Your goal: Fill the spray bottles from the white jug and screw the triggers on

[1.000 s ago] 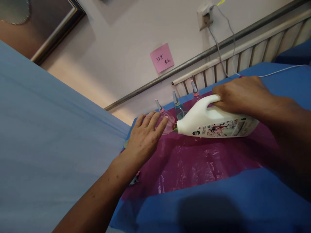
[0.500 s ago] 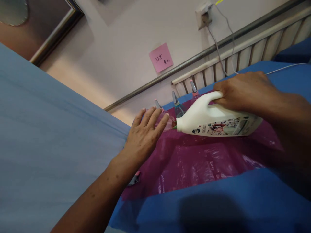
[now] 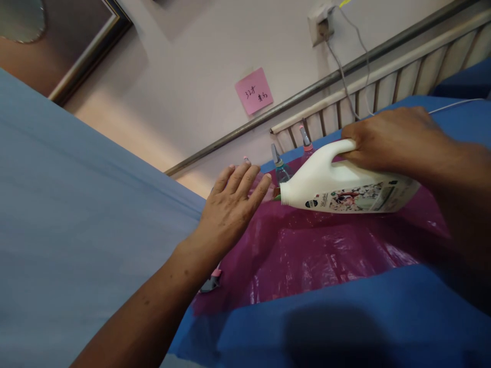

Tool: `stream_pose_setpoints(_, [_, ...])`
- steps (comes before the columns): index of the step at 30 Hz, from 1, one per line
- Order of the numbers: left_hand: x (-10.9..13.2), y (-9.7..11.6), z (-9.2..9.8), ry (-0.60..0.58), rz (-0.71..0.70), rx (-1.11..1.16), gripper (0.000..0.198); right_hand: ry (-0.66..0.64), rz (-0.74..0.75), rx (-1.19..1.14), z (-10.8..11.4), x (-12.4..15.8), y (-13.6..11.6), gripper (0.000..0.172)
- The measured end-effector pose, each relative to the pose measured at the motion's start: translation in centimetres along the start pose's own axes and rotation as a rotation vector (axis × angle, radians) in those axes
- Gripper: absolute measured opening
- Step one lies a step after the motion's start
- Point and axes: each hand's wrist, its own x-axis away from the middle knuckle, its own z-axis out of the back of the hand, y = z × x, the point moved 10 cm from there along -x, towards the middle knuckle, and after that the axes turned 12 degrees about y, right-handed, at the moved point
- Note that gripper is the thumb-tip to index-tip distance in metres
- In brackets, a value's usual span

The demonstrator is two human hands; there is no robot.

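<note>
My right hand (image 3: 391, 135) is wrapped round the handle of a white detergent jug (image 3: 326, 189). The uncapped jug lies tilted nearly level, its mouth facing left, beside the fingertips of my left hand (image 3: 236, 199). That left hand is open, palm down, fingers stretched and slightly apart. A clear pink bottle (image 3: 267, 193) is mostly hidden behind it; I cannot tell whether the hand touches it. Behind the jug stand a teal spray bottle (image 3: 283, 171) and a pink spray bottle (image 3: 307, 147). A grey and pink spray head (image 3: 211, 282) lies below my left wrist.
Shiny magenta plastic sheeting (image 3: 307, 255) covers part of a blue surface (image 3: 307, 312). A light blue curtain-like cloth (image 3: 95, 220) fills the left. Behind are a metal rail (image 3: 299, 97), white slats (image 3: 345, 107), a pink note (image 3: 254, 91) and a plugged-in cord (image 3: 341, 66).
The jug and my right hand have shifted slightly right and up. My left hand has moved slightly up, covering more of the pink bottle behind it.
</note>
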Motion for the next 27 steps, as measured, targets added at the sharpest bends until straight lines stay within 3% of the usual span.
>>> stream_pose_setpoints(3, [-0.2, -0.1, 0.0, -0.006, 0.010, 0.002, 0.083, -0.064, -0.031, 0.104, -0.2, 0.2, 0.4, 0.045])
stream_pose_setpoints(9, [0.2, -0.6, 0.1, 0.025, 0.040, -0.019, 0.081, -0.038, -0.037, 0.080, 0.1, 0.2, 0.7, 0.041])
stream_pose_setpoints(14, [0.8, -1.7, 0.2, 0.068, 0.171, -0.049, 0.069, -0.016, -0.052, 0.084, -0.1, 0.0, 1.6, 0.040])
stream_pose_setpoints(18, [2.4, -2.6, -0.7, 0.165, 0.334, 0.085, 0.072, 0.020, -0.098, 0.052, 0.3, -0.4, 3.0, 0.038])
stream_pose_setpoints(22, [5.8, -3.3, -4.0, 0.291, 0.646, 0.380, 0.089, 0.016, -0.179, 0.040, 1.1, -0.8, 5.3, 0.037])
stream_pose_setpoints(27, [10.4, -2.8, -11.6, 0.303, 1.142, 0.816, 0.082, 0.025, -0.168, -0.076, 1.8, -0.8, 6.4, 0.039])
